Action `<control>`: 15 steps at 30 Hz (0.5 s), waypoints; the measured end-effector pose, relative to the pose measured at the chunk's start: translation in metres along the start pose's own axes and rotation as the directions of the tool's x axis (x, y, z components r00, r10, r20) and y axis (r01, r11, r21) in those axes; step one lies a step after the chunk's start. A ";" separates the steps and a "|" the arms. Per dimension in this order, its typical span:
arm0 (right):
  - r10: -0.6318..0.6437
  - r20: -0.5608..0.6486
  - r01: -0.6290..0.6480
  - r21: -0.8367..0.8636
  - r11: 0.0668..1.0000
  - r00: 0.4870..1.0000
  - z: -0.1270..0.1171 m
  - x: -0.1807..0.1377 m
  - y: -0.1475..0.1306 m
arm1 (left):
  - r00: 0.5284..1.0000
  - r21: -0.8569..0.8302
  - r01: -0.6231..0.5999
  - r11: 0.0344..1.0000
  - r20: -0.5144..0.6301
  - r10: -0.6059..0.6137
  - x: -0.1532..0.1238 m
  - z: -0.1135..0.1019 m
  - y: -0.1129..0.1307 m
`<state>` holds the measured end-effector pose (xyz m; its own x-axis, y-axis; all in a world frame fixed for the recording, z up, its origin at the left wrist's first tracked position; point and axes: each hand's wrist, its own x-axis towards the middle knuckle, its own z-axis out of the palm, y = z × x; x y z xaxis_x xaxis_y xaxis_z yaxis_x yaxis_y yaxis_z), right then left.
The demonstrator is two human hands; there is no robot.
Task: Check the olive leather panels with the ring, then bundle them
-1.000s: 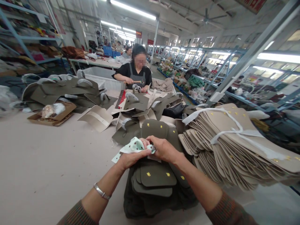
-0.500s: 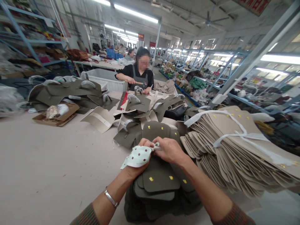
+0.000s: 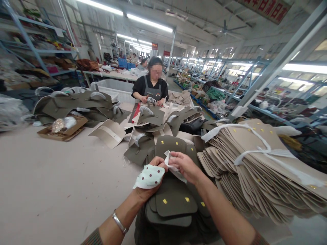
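Both hands are over a thick stack of dark olive panels (image 3: pixel 176 204) marked with small yellow patches. My left hand (image 3: pixel 158 162) is closed around one end of a white cloth strip (image 3: pixel 179 175). A pale mint cloth with dark dots (image 3: pixel 151 175) covers the back of that hand. Just to the right, my right hand (image 3: pixel 187 168) has its fingers closed on the same strip, which curls up between the hands and trails down toward the panels. The left fingertips are partly hidden by the strip and dotted cloth.
A big stack of beige panels (image 3: pixel 268 163) bound with white strips lies at the right. Olive pieces with wrapped handles (image 3: pixel 76 103) and a cardboard tray (image 3: pixel 63 129) lie at the left. Across the table, a co-worker (image 3: pixel 151 83) handles pieces.
My right hand has moved slightly right, and more white strip shows between the hands, looped upward and hanging down. The co-worker's raised hand and tool have lowered.
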<state>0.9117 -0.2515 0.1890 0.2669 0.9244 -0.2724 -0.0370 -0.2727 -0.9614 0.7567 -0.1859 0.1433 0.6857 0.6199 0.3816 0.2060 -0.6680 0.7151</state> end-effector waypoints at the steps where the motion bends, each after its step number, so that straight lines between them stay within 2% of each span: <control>1: 0.034 -0.055 -0.033 0.021 0.999 0.998 0.001 0.002 0.002 | 1.000 -0.010 0.015 1.000 0.000 -0.015 -0.001 0.000 0.000; 3: 0.062 -0.104 -0.066 -0.032 0.997 0.993 0.002 0.006 0.005 | 1.000 -0.039 0.024 0.999 0.020 -0.023 -0.001 0.000 0.001; 6: 0.039 -0.161 -0.062 -0.141 0.988 0.986 0.004 0.010 0.006 | 0.998 -0.110 0.020 0.994 0.057 -0.014 0.000 -0.001 0.001; 9: -0.103 -0.222 0.023 -0.335 0.942 0.970 0.007 0.012 0.007 | 0.997 -0.170 0.062 0.984 0.052 -0.053 0.000 -0.001 0.001; 11: -0.201 -0.205 0.097 -0.429 0.898 0.958 0.010 0.014 0.011 | 0.997 -0.157 0.065 0.985 0.052 -0.057 0.000 -0.001 0.002; 13: -0.212 -0.216 0.126 -0.353 0.927 0.953 0.012 0.017 0.016 | 0.997 -0.118 0.045 0.992 0.071 -0.037 0.001 0.000 0.001; 15: -0.203 -0.260 0.167 -0.155 0.974 0.944 0.015 0.020 0.020 | 0.998 -0.094 0.029 0.995 0.049 -0.025 0.002 0.001 -0.001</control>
<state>0.9023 -0.2343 0.1638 0.5102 0.8585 -0.0516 0.1582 -0.1527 -0.9755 0.7583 -0.1847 0.1428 0.7138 0.6153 0.3346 0.1595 -0.6079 0.7778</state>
